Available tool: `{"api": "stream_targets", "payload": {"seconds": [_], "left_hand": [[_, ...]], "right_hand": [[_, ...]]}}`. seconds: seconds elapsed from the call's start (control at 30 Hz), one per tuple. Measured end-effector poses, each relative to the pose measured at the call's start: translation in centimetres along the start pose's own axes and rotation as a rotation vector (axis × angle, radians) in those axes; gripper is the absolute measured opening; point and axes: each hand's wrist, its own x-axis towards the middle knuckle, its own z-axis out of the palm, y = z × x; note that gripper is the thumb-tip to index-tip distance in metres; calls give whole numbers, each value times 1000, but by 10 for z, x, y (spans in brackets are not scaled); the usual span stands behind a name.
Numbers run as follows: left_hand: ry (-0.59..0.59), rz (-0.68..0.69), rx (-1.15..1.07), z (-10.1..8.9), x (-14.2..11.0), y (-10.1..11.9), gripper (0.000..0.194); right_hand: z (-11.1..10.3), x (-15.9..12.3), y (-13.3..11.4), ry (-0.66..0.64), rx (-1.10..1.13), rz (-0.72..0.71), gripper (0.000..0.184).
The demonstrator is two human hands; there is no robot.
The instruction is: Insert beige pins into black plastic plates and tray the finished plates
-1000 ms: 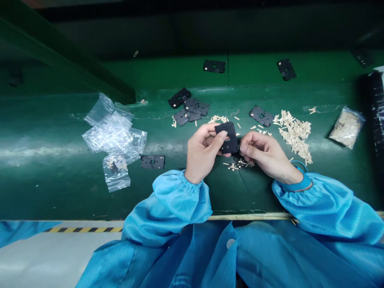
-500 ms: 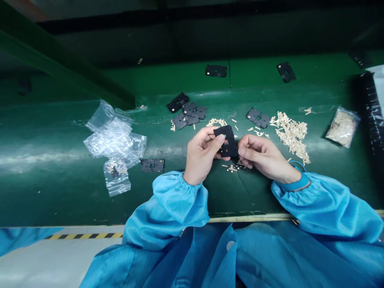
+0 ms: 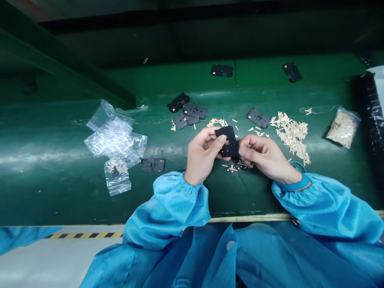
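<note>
My left hand (image 3: 201, 154) grips a flat black plastic plate (image 3: 229, 149) with small cut-outs, its thumb lying across the face. Beside the plate's right edge is my right hand (image 3: 260, 155), thumb and forefinger pinched together; whatever is between them is too small or hidden to name. Under the hands lie small black and pale scraps (image 3: 235, 166). Just beyond them is a little heap of cream-coloured strips (image 3: 218, 122). Another black plate (image 3: 258, 118) rests past my right hand, near a larger pile of cream strips (image 3: 293, 134).
Several black plates (image 3: 195, 111) overlap at centre left; one plate (image 3: 153, 165) lies alone nearer me. Clear zip bags (image 3: 112, 136) are heaped at left, and a filled bag (image 3: 343, 127) sits at right on the green table (image 3: 60, 180). A green beam (image 3: 75, 64) slants above.
Both hands keep nearly the same pose around the black plate. The view has shifted very slightly; nothing has visibly been picked up or let go.
</note>
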Motion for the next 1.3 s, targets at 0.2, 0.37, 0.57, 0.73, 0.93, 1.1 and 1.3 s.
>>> {"api": "stream_targets", "payload": {"seconds": [0.2,0.37,0.57,0.73,0.93,1.1,1.3], "left_hand": [[14,6,40,0,0,0,37],[16,8,33,0,0,-2,37],[8,-19,-4,0,-1,-1,38],[-3,-38,-20,1,-2,-1,36],[-6,-57,-49,2,-3,0,34],[-18,-76,-75,3,-3,1,34],[15,-112,-121,7,-5,2,33]], "right_hand": [[1,-1,-3,12,-40,14,31],[0,0,-2,-2,4,29,28],[-1,0,3,-27,52,16,23],[-1,-1,5,-26,56,5,21],[1,-2,2,-55,92,14,19],[3,-2,1,-61,130,-13,23],[3,-2,10,-85,115,-52,18]]}}
